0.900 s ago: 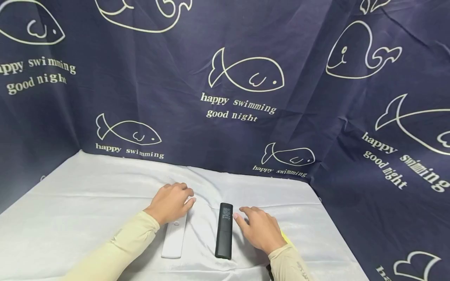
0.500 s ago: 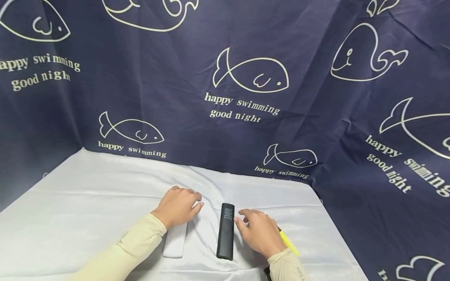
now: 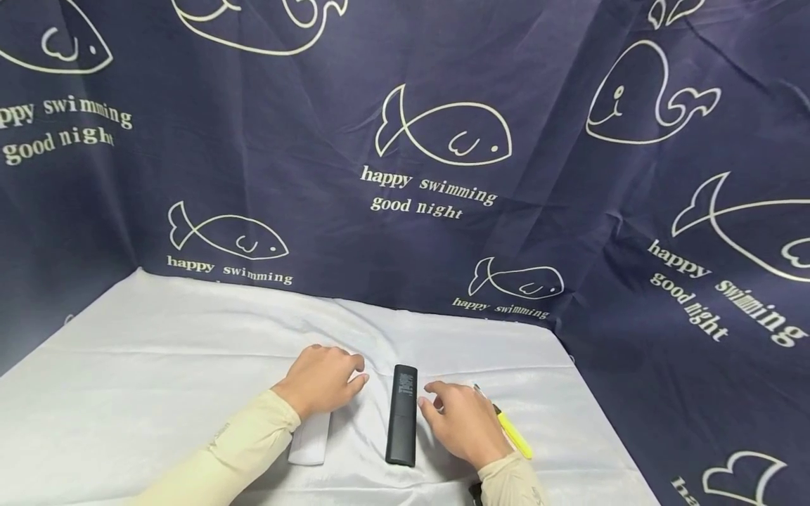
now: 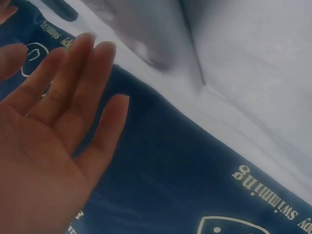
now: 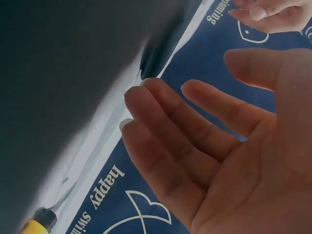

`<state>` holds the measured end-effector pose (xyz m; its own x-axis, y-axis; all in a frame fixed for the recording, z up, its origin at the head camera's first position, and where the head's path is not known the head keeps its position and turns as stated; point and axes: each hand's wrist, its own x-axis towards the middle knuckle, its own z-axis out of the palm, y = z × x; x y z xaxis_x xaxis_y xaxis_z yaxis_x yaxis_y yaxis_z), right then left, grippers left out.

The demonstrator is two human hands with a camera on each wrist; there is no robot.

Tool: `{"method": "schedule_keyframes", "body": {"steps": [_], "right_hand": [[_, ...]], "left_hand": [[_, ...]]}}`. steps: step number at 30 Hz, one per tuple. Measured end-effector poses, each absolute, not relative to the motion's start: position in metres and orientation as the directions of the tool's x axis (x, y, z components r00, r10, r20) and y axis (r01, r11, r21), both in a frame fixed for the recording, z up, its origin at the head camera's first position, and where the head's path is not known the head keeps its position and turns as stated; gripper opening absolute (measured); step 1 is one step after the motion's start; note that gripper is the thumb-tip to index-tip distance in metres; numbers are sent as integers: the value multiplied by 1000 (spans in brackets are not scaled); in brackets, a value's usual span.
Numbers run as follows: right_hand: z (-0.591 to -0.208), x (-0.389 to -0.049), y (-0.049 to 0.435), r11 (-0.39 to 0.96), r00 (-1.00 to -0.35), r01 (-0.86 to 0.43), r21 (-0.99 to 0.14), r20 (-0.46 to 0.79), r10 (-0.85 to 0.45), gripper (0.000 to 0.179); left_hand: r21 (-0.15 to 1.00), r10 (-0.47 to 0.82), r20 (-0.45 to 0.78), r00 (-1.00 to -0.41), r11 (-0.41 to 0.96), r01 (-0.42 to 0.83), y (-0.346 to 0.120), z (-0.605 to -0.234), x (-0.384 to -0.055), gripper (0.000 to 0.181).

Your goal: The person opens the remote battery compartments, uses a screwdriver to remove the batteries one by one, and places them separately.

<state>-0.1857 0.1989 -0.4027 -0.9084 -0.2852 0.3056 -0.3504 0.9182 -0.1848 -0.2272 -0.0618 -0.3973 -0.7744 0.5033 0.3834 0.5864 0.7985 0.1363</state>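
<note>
A black remote control [image 3: 401, 414] lies on the white cloth between my hands, its label side and battery cover facing up. My left hand [image 3: 323, 379] is above the far part of a white remote control [image 3: 309, 444] and hides much of it. In the left wrist view its fingers [image 4: 78, 83] spread loosely around nothing. My right hand [image 3: 467, 423] is just right of the black remote, fingers gently bent with nothing in the palm. Partly behind that hand lies a screwdriver [image 3: 514, 434] with a yellow handle, black collar and metal shaft.
White cloth [image 3: 158, 379] with soft wrinkles covers the table. Dark blue curtains [image 3: 329, 140] with fish and whale drawings rise at the back and both sides. A small black item [image 3: 475, 494] shows beside the right sleeve.
My left hand has shifted a little right and nearer, covering more of the white remote. My right hand has moved slightly left and nearer, so more of the screwdriver shows. Both remotes stay put.
</note>
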Motion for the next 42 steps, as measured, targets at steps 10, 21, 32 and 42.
{"method": "schedule_keyframes", "body": {"steps": [10, 21, 32, 42], "right_hand": [[-404, -181, 197, 907, -879, -387, -166, 362, -309, 22], [-407, -179, 198, 902, -889, -385, -197, 341, -305, 22], [-402, -172, 192, 884, -880, -417, -209, 336, -336, 19], [-403, -171, 192, 889, -894, -407, -211, 291, -341, 23]], "left_hand": [[179, 455, 319, -831, 833, 524, -46, -391, -221, 22], [206, 469, 258, -845, 827, 523, -30, -392, -213, 24], [256, 454, 231, -861, 825, 504, -14, -384, -217, 23], [268, 418, 205, -885, 846, 462, 2, -388, -214, 33]]}}
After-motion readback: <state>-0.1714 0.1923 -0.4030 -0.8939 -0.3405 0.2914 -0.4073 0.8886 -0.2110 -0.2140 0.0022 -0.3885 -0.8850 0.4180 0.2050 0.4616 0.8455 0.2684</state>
